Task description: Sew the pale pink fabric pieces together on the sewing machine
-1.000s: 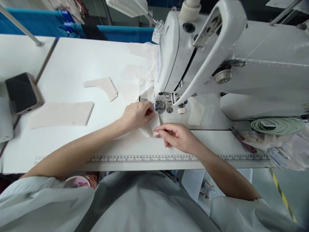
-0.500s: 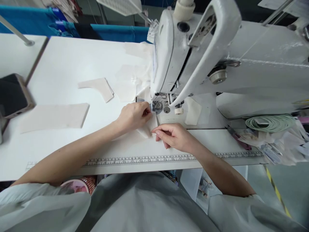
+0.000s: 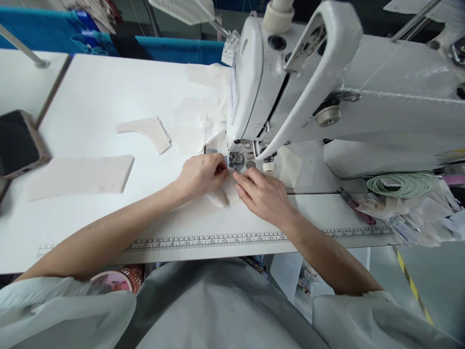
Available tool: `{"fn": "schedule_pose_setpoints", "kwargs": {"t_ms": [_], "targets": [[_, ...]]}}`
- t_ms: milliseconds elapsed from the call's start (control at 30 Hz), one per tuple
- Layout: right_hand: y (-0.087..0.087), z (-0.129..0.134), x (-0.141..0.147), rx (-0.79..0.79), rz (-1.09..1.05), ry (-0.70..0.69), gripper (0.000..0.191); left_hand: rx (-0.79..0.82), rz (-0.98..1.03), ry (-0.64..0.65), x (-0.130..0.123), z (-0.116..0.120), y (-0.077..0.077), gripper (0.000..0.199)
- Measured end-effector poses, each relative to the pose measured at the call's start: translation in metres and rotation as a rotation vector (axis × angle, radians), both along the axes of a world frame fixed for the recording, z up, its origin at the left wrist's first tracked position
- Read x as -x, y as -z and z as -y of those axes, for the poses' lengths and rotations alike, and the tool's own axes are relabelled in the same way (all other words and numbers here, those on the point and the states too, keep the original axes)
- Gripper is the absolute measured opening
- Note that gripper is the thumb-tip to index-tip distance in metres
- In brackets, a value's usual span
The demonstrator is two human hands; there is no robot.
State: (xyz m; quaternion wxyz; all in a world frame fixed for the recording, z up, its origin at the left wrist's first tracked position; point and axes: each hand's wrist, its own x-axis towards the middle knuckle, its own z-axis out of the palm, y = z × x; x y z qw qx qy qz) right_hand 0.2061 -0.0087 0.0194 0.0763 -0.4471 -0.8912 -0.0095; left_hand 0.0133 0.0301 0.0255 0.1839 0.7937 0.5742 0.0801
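A white sewing machine (image 3: 250,82) stands over the table, its presser foot (image 3: 231,161) low at the left end. Just left of that foot, my left hand (image 3: 201,175) is closed, thumb and fingers pinching a piece of white fabric (image 3: 218,196). Part of the fabric hangs in a fold below this hand; the rest is hidden under it. My right hand (image 3: 265,198) comes in from the right, its fingers drawn together at the fabric's right edge, close in front of the foot. What lies between those fingertips is too small to see clearly.
Pale cut pieces (image 3: 148,132) and a longer stack (image 3: 83,177) lie to the left, near a dark phone-like device (image 3: 22,143). A ruler strip (image 3: 218,240) runs along the table's front edge. Green coiled cord (image 3: 403,184) and scraps (image 3: 417,218) sit at right.
My right hand has moved up from the fabric's lower corner to the edge by the presser foot. My left hand has stayed in place, still pinching the fabric.
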Motion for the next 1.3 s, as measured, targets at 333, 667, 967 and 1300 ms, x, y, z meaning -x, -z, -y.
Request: {"fn": "schedule_pose_setpoints", "kwargs": {"t_ms": [333,667,967,1300], "targets": [[-0.003,0.004,0.010,-0.001,0.136,0.024,0.043,0.024,0.007,0.006,0.001,0.000,-0.004,0.019],[-0.003,0.008,0.017,-0.027,0.147,0.035,0.043,0.265,0.149,0.124,0.065,0.014,-0.023,0.044],[-0.004,0.002,0.010,0.070,0.080,0.028,0.044,-0.108,-0.325,0.012,0.098,0.044,-0.030,0.035],[-0.003,-0.004,0.002,0.119,0.068,0.000,0.045,-0.503,-0.177,0.233,0.084,0.068,-0.005,0.018]]}}
